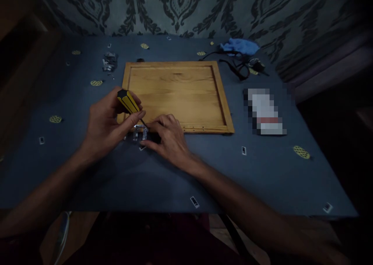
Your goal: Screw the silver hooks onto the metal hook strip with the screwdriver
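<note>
My left hand (109, 119) is closed around a yellow and black screwdriver (129, 101), held at a slant. The screwdriver's tip meets a silver metal hinge (144, 133) at the near left edge of a framed wooden panel (175, 94). Thumb and fingers of my right hand (169, 136) close about the hinge from the right, and part of the hand rests over the panel's front rail. Its fingertips partly hide the spot where the tip touches. Small dark holes show in the front rail to the right of this hand.
Several metal hinge parts (109, 62) lie at the back left, with small screws (113, 77) close by. Dark glasses (237, 68), a blue cloth (240, 46) and keys (258, 65) sit at the back right. A blurred-out rectangular object (265, 111) lies right of the panel on the blue tablecloth (221, 179).
</note>
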Demonstrator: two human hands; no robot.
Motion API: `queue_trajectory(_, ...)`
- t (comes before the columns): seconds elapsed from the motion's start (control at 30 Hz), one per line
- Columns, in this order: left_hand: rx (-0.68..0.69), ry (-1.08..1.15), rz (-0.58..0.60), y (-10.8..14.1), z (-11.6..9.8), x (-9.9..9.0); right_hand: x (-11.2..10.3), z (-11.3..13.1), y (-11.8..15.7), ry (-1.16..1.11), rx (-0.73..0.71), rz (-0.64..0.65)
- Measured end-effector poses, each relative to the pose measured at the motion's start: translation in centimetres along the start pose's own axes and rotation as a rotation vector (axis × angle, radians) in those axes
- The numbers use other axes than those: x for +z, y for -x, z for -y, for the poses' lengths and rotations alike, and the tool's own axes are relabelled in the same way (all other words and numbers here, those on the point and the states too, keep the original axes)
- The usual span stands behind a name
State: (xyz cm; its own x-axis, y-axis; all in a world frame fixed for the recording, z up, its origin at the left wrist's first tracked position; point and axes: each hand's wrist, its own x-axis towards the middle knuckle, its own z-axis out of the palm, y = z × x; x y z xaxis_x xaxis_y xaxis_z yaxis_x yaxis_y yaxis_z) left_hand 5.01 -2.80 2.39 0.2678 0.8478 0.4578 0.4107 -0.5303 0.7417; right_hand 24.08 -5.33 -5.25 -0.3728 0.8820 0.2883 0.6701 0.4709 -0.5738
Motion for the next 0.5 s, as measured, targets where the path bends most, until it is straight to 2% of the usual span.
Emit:
queue_trajectory(0.27,0.099,-0.203,0.073,-0.5,-0.4,-1.0,-0.2,0.1,-0.1,-0.003,0.002,0.002)
queue_trajectory(0.5,0.120,-0.194,0.086,-0.7,0.0,-1.2,0.0,0.0,0.0,-0.006,-0.006,-0.001)
